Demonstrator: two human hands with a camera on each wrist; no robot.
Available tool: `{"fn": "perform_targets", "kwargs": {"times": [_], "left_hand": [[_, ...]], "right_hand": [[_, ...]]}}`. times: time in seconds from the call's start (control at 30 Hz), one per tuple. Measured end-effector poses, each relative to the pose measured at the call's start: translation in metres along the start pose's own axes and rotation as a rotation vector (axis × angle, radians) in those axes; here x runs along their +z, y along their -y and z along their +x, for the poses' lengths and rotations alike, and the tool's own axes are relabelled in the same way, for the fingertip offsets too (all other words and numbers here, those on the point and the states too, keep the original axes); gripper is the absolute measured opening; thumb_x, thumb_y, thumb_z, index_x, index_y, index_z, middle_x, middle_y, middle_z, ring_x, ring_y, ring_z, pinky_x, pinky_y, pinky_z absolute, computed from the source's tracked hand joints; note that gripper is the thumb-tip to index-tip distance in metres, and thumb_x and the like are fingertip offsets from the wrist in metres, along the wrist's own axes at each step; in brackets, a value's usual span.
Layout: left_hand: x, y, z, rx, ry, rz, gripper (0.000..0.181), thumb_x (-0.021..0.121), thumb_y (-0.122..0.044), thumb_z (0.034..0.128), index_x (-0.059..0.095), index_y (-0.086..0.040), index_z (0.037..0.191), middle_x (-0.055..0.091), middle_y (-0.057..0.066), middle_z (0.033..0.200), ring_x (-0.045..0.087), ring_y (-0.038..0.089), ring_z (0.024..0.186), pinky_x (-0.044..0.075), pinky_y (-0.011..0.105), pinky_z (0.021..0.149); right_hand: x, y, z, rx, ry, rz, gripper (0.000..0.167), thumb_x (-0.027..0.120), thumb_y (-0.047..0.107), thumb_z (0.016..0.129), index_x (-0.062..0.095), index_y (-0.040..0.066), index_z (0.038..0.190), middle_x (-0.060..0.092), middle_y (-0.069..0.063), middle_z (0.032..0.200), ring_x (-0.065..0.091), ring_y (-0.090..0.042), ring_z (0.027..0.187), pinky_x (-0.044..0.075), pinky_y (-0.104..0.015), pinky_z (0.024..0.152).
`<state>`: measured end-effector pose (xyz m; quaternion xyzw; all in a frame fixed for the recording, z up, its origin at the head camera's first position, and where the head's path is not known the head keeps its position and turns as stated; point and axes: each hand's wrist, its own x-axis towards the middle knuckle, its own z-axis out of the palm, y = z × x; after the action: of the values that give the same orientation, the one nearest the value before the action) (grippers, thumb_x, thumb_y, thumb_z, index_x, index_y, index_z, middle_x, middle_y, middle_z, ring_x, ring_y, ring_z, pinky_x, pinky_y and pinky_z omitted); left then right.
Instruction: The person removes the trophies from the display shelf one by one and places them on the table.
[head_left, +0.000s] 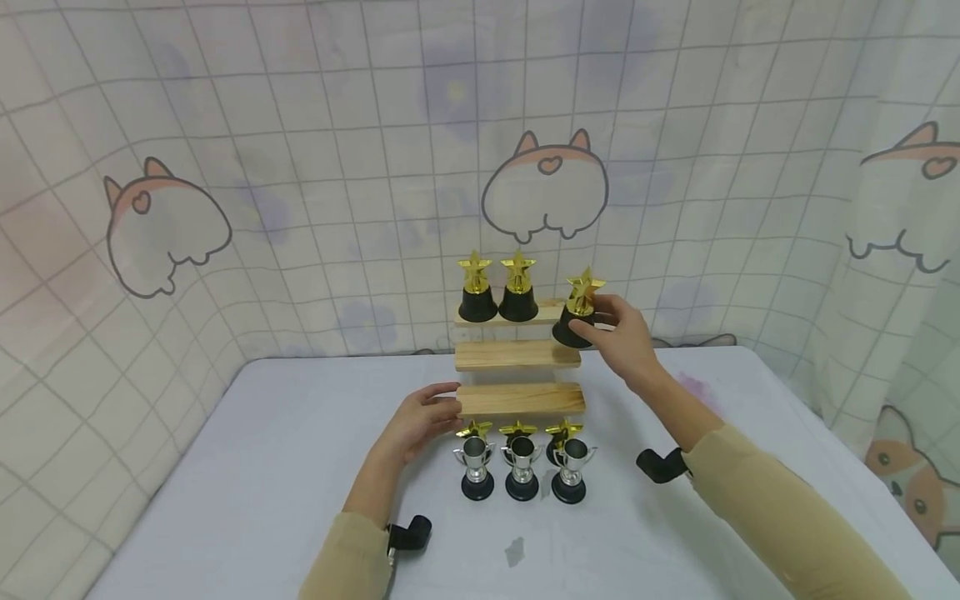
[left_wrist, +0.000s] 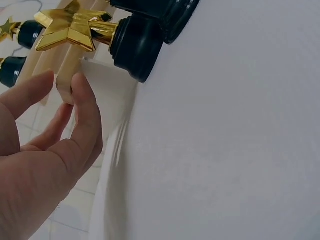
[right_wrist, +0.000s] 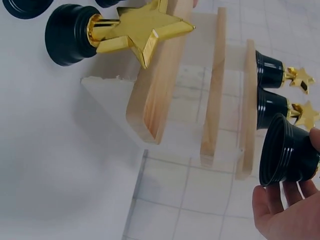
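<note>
My right hand (head_left: 624, 340) grips a gold star trophy (head_left: 581, 296) by its black base. The trophy is tilted, close to the right end of the top board of a wooden step rack (head_left: 517, 355). In the right wrist view its hollow black base (right_wrist: 282, 150) faces that board with a gap between. Two more star trophies (head_left: 476, 287) stand upright at the left and middle of the top board. My left hand (head_left: 423, 421) holds the left end of the lowest board (head_left: 521, 399) between thumb and fingers, as the left wrist view shows.
Three silver cup trophies (head_left: 522, 468) stand in a row on the white table (head_left: 315, 467) before the rack. Behind them, partly hidden, are three gold star trophies (head_left: 474, 429). A white grid-patterned cloth (head_left: 360, 167) hangs behind the table.
</note>
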<state>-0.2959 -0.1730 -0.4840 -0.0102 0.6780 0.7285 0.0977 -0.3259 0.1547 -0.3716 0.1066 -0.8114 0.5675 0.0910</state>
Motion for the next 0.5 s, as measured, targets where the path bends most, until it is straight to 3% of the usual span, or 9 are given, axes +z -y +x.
{"fn": "perform_targets", "kwargs": {"times": [0.5], "left_hand": [[0.003,-0.002,0.001,-0.007,0.012,-0.014,0.053,0.071,0.002,0.0948,0.051,0.002,0.144,0.06,0.025,0.124,0.069,0.027,0.099,0.061,0.038,0.09]], "right_hand": [[0.002,0.013,-0.039,-0.03,0.052,0.012,0.056,0.076,0.019,0.096,0.051,-0.003,0.141,0.057,-0.019,0.137,0.053,-0.035,0.129,0.048,-0.047,0.109]]}}
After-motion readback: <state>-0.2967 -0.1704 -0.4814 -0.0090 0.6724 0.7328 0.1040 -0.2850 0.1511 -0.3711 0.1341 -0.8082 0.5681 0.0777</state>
